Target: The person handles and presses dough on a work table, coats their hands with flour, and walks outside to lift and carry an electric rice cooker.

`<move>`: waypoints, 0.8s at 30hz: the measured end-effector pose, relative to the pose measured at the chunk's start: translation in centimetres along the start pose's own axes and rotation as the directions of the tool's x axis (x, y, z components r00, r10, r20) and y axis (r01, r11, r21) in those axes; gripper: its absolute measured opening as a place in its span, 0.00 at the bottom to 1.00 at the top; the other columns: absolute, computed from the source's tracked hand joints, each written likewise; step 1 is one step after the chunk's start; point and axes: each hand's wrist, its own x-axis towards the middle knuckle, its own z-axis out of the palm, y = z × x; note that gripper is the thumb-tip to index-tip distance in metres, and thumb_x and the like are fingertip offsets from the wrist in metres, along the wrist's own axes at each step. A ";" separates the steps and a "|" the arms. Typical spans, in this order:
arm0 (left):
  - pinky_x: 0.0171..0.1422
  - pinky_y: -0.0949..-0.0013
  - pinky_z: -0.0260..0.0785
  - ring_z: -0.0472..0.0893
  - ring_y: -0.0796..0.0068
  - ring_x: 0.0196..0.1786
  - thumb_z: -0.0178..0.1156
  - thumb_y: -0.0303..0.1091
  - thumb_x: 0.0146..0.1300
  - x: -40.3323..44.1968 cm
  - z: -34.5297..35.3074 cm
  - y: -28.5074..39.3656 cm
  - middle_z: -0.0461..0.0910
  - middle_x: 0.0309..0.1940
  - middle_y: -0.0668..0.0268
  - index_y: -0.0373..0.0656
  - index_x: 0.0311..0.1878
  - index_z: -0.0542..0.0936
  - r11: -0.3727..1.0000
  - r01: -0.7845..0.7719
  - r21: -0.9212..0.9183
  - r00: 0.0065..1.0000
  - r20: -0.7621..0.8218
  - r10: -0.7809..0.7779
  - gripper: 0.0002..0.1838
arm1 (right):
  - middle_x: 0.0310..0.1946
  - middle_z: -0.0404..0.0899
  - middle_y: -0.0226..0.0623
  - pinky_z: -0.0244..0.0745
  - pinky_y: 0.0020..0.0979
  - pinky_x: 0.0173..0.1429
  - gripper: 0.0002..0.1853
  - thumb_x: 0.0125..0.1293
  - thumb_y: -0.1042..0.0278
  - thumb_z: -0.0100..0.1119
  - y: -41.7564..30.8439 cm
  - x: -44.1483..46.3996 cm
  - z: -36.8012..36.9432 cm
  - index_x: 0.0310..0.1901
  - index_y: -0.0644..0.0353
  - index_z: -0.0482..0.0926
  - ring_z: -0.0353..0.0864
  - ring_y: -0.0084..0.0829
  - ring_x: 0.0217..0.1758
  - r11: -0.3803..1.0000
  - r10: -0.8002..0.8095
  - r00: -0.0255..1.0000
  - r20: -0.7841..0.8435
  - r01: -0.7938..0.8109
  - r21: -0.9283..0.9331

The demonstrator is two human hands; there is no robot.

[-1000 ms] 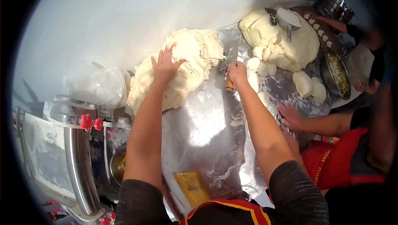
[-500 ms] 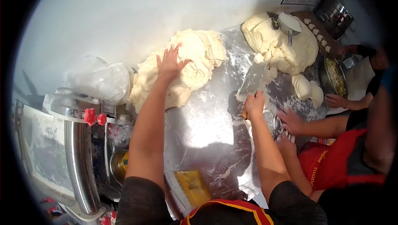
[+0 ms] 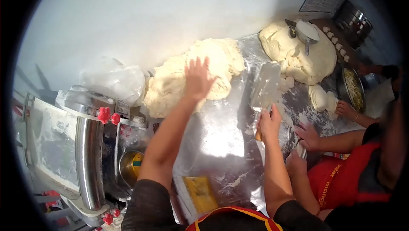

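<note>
My left hand (image 3: 198, 81), fingers spread, is over the long mound of pale dough (image 3: 168, 84); whether it touches the dough I cannot tell. My right hand (image 3: 270, 124) grips the wooden handle (image 3: 258, 134) of a broad-bladed cleaver (image 3: 266, 87). Its whitish, floury blade points away from me above the metal table (image 3: 217, 133). Beyond the blade, a second large lump of dough (image 3: 317, 58) has a metal scoop (image 3: 307, 33) lying on top. Small cut dough pieces (image 3: 286, 84) sit at that lump's near edge.
At right, a co-worker's hand (image 3: 307, 136) works close to my right forearm. Flattened dough rounds (image 3: 321, 98) lie near another person's hand (image 3: 346, 110) and a bowl of filling (image 3: 352, 87). A dough-rolling machine (image 3: 89, 163) stands at left, beside a plastic bag (image 3: 113, 80).
My left hand has shifted right along the dough. The cleaver has swung to point more directly away from me, its blade flat to view. The whole view has shifted slightly.
</note>
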 end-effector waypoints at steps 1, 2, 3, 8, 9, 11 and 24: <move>0.69 0.44 0.36 0.47 0.49 0.69 0.57 0.53 0.54 -0.9 0.1 1.0 0.50 0.66 0.51 0.48 0.68 0.51 0.999 -0.036 0.005 0.999 -0.011 0.037 0.42 | 0.16 0.66 0.29 0.61 0.22 0.15 0.08 0.61 0.76 0.43 0.4 -0.7 -0.3 0.41 0.63 0.69 0.64 0.19 0.12 1.000 -0.016 1.000 -0.014 0.016 0.002; 0.69 0.45 0.37 0.47 0.49 0.69 0.58 0.52 0.53 -2.0 0.3 1.6 0.50 0.66 0.51 0.47 0.67 0.52 0.997 -0.076 0.009 0.996 -0.040 0.077 0.42 | 0.16 0.66 0.29 0.61 0.22 0.15 0.08 0.61 0.76 0.43 0.7 -1.3 -0.5 0.41 0.63 0.69 0.64 0.19 0.12 0.999 -0.034 0.999 -0.030 0.034 0.004; 0.69 0.45 0.37 0.46 0.48 0.69 0.60 0.50 0.52 -3.1 0.5 2.2 0.50 0.66 0.50 0.46 0.67 0.53 0.993 -0.116 0.013 0.991 -0.071 0.117 0.42 | 0.16 0.66 0.29 0.61 0.22 0.15 0.08 0.61 0.76 0.43 0.9 -1.4 -0.5 0.41 0.63 0.69 0.64 0.19 0.12 0.998 -0.055 0.997 -0.046 0.055 0.005; 0.69 0.43 0.32 0.39 0.48 0.70 0.60 0.49 0.51 -4.3 1.4 4.1 0.46 0.68 0.53 0.48 0.67 0.53 0.983 -0.175 0.058 0.984 -0.019 0.176 0.43 | 0.16 0.66 0.29 0.61 0.22 0.15 0.08 0.61 0.76 0.42 -0.4 -1.0 0.4 0.41 0.64 0.68 0.64 0.19 0.12 0.992 -0.123 0.992 -0.016 0.123 -0.031; 0.69 0.43 0.31 0.39 0.48 0.70 0.60 0.49 0.51 -4.1 1.6 4.2 0.45 0.68 0.53 0.48 0.67 0.53 0.982 -0.178 0.055 0.984 -0.016 0.179 0.42 | 0.16 0.65 0.29 0.61 0.22 0.15 0.07 0.61 0.76 0.42 -0.9 -1.2 0.7 0.40 0.64 0.68 0.64 0.19 0.12 0.991 -0.128 0.992 0.000 0.128 -0.028; 0.69 0.43 0.31 0.37 0.49 0.71 0.60 0.49 0.51 -3.4 1.2 3.5 0.43 0.69 0.53 0.49 0.67 0.52 0.983 -0.184 -0.007 0.979 0.084 0.183 0.42 | 0.16 0.65 0.29 0.62 0.22 0.15 0.07 0.61 0.77 0.42 -2.2 -2.2 1.6 0.40 0.64 0.68 0.64 0.19 0.12 0.991 -0.132 0.991 0.029 0.132 -0.021; 0.69 0.48 0.42 0.54 0.52 0.67 0.39 0.61 0.61 0.4 -9.7 -3.5 0.57 0.64 0.52 0.47 0.64 0.60 0.969 0.244 -0.045 0.969 0.039 -0.243 0.35 | 0.17 0.65 0.29 0.62 0.22 0.16 0.03 0.61 0.76 0.44 -3.6 -4.9 2.9 0.37 0.61 0.67 0.66 0.20 0.15 0.996 -0.084 0.991 0.107 0.085 -0.008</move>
